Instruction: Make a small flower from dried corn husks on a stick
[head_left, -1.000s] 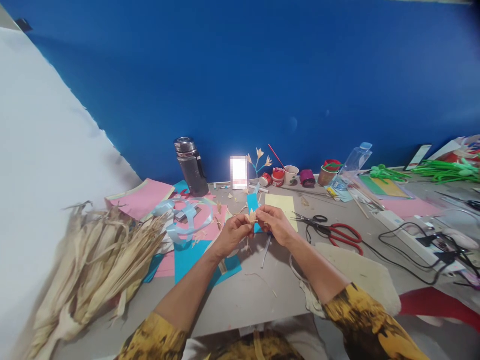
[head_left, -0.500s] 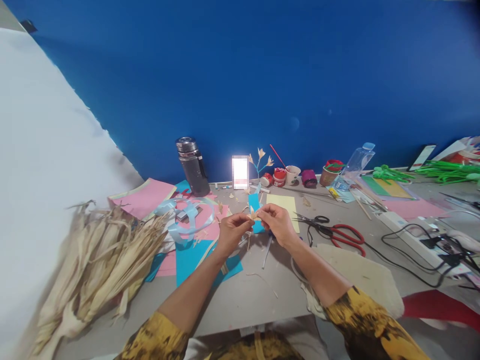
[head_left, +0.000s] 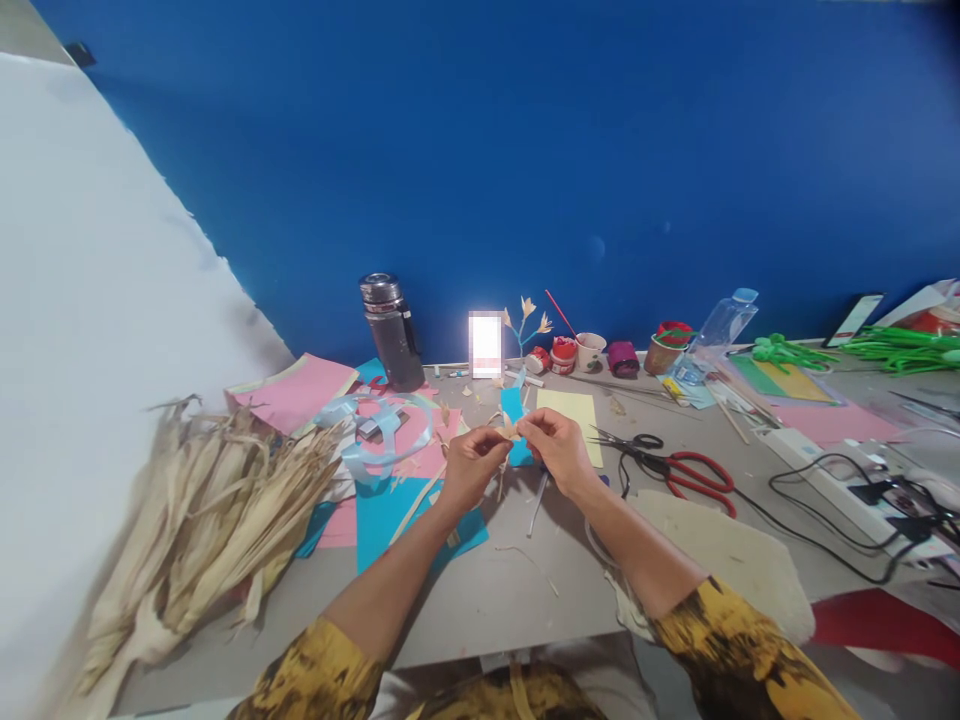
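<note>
Near the middle of the table, my left hand (head_left: 472,465) pinches a small pale husk piece (head_left: 508,430) between thumb and fingers. My right hand (head_left: 559,445) grips the same piece from the right, its fingertips close to those of the left. Behind the hands lies a blue paper strip (head_left: 513,403), with a pale yellow sheet (head_left: 570,408) to its right. A stem with pale husk flowers (head_left: 527,310) stands upright further back. Blue paper (head_left: 375,510) lies beneath my left forearm.
Dried corn husks (head_left: 187,540) are heaped at the left beside a dark flask (head_left: 394,340). Two pairs of scissors (head_left: 694,470), a power strip (head_left: 825,485) and its cables lie at the right. A clear bottle (head_left: 724,325) and paint pots (head_left: 562,355) stand along the wall.
The whole view has shifted slightly, so the table items appear a little further right. Both hands still hold the husk piece, with the left fingers bent a little differently.
</note>
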